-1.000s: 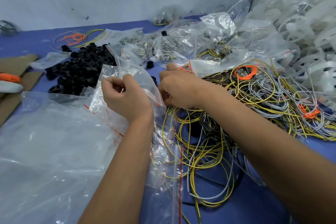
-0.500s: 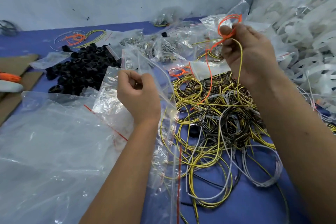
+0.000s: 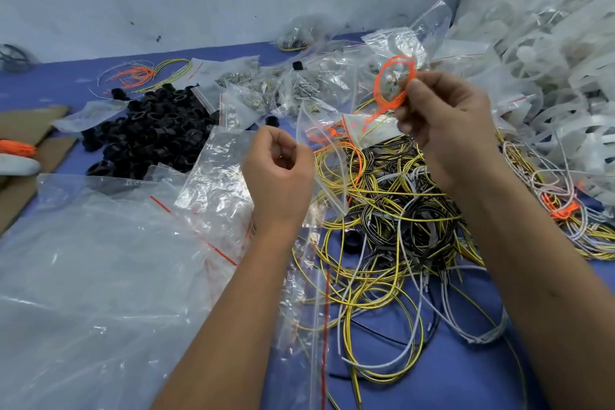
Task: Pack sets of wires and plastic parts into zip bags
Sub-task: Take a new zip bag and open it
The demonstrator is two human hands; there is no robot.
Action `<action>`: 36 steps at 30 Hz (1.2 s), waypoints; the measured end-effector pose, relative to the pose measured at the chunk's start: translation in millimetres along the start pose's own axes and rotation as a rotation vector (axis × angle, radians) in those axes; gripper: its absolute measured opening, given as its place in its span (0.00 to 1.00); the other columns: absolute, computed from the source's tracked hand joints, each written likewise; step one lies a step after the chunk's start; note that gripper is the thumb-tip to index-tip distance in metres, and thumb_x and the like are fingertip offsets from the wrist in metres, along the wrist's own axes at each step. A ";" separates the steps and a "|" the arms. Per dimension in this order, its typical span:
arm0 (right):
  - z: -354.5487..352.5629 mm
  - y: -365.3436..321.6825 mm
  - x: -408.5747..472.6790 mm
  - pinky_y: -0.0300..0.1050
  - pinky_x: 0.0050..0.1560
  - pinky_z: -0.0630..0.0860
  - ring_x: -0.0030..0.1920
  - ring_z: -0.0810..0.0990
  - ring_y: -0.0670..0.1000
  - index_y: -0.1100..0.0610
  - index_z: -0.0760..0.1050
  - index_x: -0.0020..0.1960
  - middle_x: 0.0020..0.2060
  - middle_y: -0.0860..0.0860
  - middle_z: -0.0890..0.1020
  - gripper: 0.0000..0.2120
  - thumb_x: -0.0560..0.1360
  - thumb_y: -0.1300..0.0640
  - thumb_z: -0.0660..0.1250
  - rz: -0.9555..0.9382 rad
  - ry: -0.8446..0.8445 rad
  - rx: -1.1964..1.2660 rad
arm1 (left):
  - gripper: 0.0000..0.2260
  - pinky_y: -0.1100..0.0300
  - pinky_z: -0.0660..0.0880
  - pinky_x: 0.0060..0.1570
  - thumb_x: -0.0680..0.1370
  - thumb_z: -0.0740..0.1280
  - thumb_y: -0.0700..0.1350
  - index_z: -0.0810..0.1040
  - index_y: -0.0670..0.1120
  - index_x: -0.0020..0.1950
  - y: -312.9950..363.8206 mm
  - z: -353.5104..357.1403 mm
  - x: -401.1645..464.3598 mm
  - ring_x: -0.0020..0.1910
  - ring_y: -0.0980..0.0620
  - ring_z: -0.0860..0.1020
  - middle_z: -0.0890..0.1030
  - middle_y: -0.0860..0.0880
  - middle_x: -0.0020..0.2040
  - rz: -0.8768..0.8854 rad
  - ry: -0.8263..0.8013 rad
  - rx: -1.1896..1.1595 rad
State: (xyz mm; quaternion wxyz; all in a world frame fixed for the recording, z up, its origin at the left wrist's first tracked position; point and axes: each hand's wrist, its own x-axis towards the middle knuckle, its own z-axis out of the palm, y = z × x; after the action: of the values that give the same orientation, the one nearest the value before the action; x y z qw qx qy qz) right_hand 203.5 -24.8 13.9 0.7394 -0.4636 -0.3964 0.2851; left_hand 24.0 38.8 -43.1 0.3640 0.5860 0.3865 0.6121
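Observation:
My right hand (image 3: 442, 123) is raised over the wire pile and pinches a coiled orange wire (image 3: 382, 86), its loop standing above the fingers. My left hand (image 3: 279, 173) holds the edge of a clear zip bag (image 3: 326, 156) with curled fingers, just left of the pile. A tangle of yellow, black and grey wires (image 3: 392, 216) lies on the blue table beneath both hands. A heap of black plastic parts (image 3: 149, 133) sits to the left.
Large clear plastic sheets and empty zip bags (image 3: 100, 276) cover the left foreground. Filled zip bags (image 3: 293, 86) lie at the back centre. White plastic rings in bags (image 3: 549, 60) pile up at the right. Cardboard (image 3: 20, 130) lies at the far left.
My right hand lifted an orange wire coil out of the pile and now holds it slightly lower and nearer the bag. My left hand shifted right with the zip bag.

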 end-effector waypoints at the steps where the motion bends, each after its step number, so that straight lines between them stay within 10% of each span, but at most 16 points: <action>1: 3.3 2.1 -4.9 0.39 0.32 0.73 0.32 0.77 0.48 0.59 0.80 0.46 0.34 0.52 0.81 0.06 0.80 0.65 0.66 0.019 -0.057 0.002 | 0.09 0.63 0.68 0.32 0.74 0.69 0.34 0.72 0.45 0.41 0.5 0.5 -0.7 0.29 0.56 0.70 0.73 0.51 0.31 -0.006 -0.026 0.006; 18: 25.2 13.5 -23.7 0.49 0.29 0.83 0.27 0.84 0.54 0.63 0.82 0.42 0.27 0.54 0.84 0.04 0.75 0.68 0.73 -0.033 -0.307 -0.554 | 0.08 0.62 0.71 0.29 0.76 0.72 0.37 0.75 0.44 0.40 12.7 6.1 -11.4 0.28 0.58 0.73 0.76 0.52 0.31 0.240 -0.033 0.046; 23: 45.7 28.7 -26.7 0.56 0.44 0.84 0.39 0.87 0.52 0.61 0.85 0.46 0.37 0.53 0.87 0.06 0.75 0.67 0.69 -0.103 -0.327 -0.628 | 0.07 0.55 0.74 0.28 0.77 0.72 0.39 0.76 0.45 0.41 12.1 7.4 -14.0 0.28 0.52 0.76 0.77 0.52 0.31 0.296 0.007 0.049; 31: 46.2 31.7 -34.1 0.35 0.36 0.74 0.37 0.78 0.44 0.72 0.76 0.55 0.39 0.53 0.81 0.10 0.83 0.72 0.56 0.235 -0.563 -0.178 | 0.06 0.63 0.72 0.31 0.78 0.71 0.39 0.77 0.44 0.43 11.2 8.2 -15.4 0.29 0.58 0.75 0.78 0.54 0.32 0.301 0.037 -0.006; 36: 49.4 23.2 -37.6 0.53 0.69 0.71 0.61 0.77 0.58 0.69 0.73 0.67 0.59 0.61 0.80 0.16 0.85 0.62 0.55 0.527 -0.505 0.246 | 0.06 0.61 0.72 0.31 0.79 0.70 0.43 0.76 0.47 0.44 11.1 6.4 -14.2 0.29 0.57 0.75 0.78 0.55 0.33 0.323 0.062 -0.015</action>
State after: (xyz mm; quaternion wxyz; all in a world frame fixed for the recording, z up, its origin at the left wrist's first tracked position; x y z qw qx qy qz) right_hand 140.5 -22.4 -6.6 0.5699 -0.3727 -0.3960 0.6161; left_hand 31.2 21.5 -39.2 0.2531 0.6185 0.2939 0.6834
